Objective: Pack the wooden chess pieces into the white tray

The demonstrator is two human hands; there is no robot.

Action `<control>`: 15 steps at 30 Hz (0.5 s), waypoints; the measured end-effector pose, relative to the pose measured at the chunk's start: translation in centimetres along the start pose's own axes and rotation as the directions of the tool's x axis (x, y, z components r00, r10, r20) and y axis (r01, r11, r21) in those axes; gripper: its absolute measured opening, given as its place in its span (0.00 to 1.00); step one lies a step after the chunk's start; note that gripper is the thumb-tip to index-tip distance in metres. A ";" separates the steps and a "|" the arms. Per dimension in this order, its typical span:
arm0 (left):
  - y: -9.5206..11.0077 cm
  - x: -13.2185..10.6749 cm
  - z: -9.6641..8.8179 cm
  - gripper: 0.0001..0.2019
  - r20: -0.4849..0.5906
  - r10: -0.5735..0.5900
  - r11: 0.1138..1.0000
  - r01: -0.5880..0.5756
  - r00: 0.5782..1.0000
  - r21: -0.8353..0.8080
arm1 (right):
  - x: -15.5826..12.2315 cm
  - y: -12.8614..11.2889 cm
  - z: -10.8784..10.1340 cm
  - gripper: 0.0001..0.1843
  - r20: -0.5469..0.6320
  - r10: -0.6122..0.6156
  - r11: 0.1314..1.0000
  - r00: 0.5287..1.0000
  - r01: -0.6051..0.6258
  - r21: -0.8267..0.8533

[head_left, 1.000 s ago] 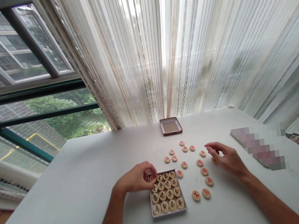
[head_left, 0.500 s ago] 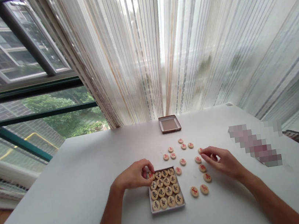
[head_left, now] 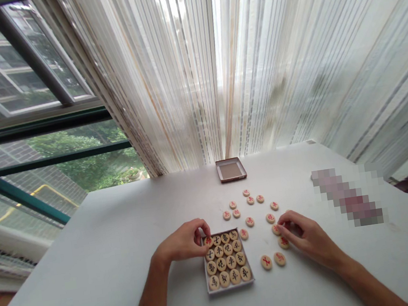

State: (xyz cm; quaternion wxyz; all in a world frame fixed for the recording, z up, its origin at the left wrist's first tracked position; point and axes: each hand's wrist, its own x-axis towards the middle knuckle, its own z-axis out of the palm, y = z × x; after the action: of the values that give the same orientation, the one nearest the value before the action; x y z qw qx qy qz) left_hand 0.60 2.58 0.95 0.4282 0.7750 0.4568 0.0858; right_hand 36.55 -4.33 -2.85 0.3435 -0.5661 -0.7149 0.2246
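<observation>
A shallow white box [head_left: 209, 288] sits on the white table [head_left: 91, 270], filled with round wooden chess pieces marked in black. My left hand [head_left: 184, 242] rests at the box's far left corner, fingers curled on a red-marked piece [head_left: 208, 241] there. Several loose red-marked pieces [head_left: 249, 221] lie scattered to the right of the box. My right hand [head_left: 307, 239] is lowered among them, fingertips pinched around one piece [head_left: 276, 229].
A small brown lid or tray [head_left: 231, 169] lies at the table's far edge by the striped curtain [head_left: 252, 65]. A blurred flat item [head_left: 347, 197] lies at the right. Windows [head_left: 25, 122] are at the left.
My right hand moved down and toward me, from hovering over the far pieces to pinching a piece near the box. The left hand stayed at the box's corner.
</observation>
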 end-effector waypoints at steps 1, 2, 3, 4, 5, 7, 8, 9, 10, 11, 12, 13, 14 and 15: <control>0.1 0.0 0.0 0.14 0.000 0.007 1.000 -0.007 1.000 0.005 | 0.0 0.0 0.0 0.12 -0.012 0.000 1.000 1.000 0.000 0.000; 0.2 0.0 0.0 0.14 0.001 0.016 1.000 -0.016 1.000 0.010 | 0.0 0.0 0.1 0.12 -0.023 -0.001 1.000 1.000 0.001 0.001; 0.3 0.0 0.0 0.14 -0.001 0.028 0.999 -0.028 1.000 0.016 | -0.1 0.0 0.1 0.12 -0.032 -0.004 1.000 0.999 0.004 0.003; 0.4 0.0 0.0 0.14 -0.003 0.042 0.999 -0.042 0.999 0.023 | -0.1 0.0 0.1 0.12 -0.035 -0.007 1.000 0.999 0.007 0.004; 0.4 0.0 0.0 0.14 -0.005 0.055 0.998 -0.055 0.998 0.031 | -0.1 0.1 0.1 0.12 -0.040 -0.009 1.000 0.999 0.009 0.005; 0.5 0.0 0.0 0.13 -0.009 0.073 0.997 -0.072 0.997 0.041 | -0.2 0.1 0.1 0.12 -0.046 -0.014 1.000 0.999 0.014 0.006; 0.5 0.1 0.0 0.13 -0.009 0.076 0.996 -0.075 0.997 0.042 | -0.2 0.2 0.1 0.12 -0.044 -0.014 1.000 0.999 0.015 0.007; 0.4 0.1 0.0 0.13 -0.009 0.076 0.996 -0.075 0.997 0.042 | -0.3 0.2 0.2 0.12 -0.041 -0.014 1.000 0.999 0.014 0.009; 0.3 0.1 0.1 0.13 -0.008 0.073 0.997 -0.073 0.997 0.040 | -0.3 0.3 0.2 0.12 -0.040 -0.013 1.000 0.999 0.013 0.011; 0.3 0.1 0.1 0.12 -0.008 0.072 0.997 -0.071 0.997 0.037 | -0.3 0.4 0.3 0.12 -0.039 -0.011 1.000 0.999 0.012 0.015; 0.2 0.1 0.1 0.12 -0.009 0.070 0.997 -0.070 0.997 0.035 | -0.3 0.5 0.3 0.12 -0.040 -0.009 1.000 0.999 0.010 0.020; 0.1 0.1 0.1 0.12 -0.010 0.071 0.997 -0.070 0.997 0.034 | -0.3 0.6 0.3 0.12 -0.045 -0.005 1.000 0.999 0.006 0.024; 0.0 0.1 0.1 0.12 -0.011 0.072 0.997 -0.071 0.997 0.032 | -0.2 0.7 0.3 0.13 -0.051 -0.002 1.000 0.999 0.003 0.029; 0.0 0.1 0.1 0.12 -0.011 0.073 0.997 -0.073 0.997 0.032 | -0.1 0.7 0.2 0.13 -0.056 -0.001 0.999 0.998 0.003 0.034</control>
State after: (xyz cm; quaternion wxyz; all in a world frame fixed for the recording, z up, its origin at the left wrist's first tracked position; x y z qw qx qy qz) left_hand 0.73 2.61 0.86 0.4097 0.7973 0.4320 0.0990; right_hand 36.85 -4.25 -3.55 0.3732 -0.5657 -0.7016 0.2203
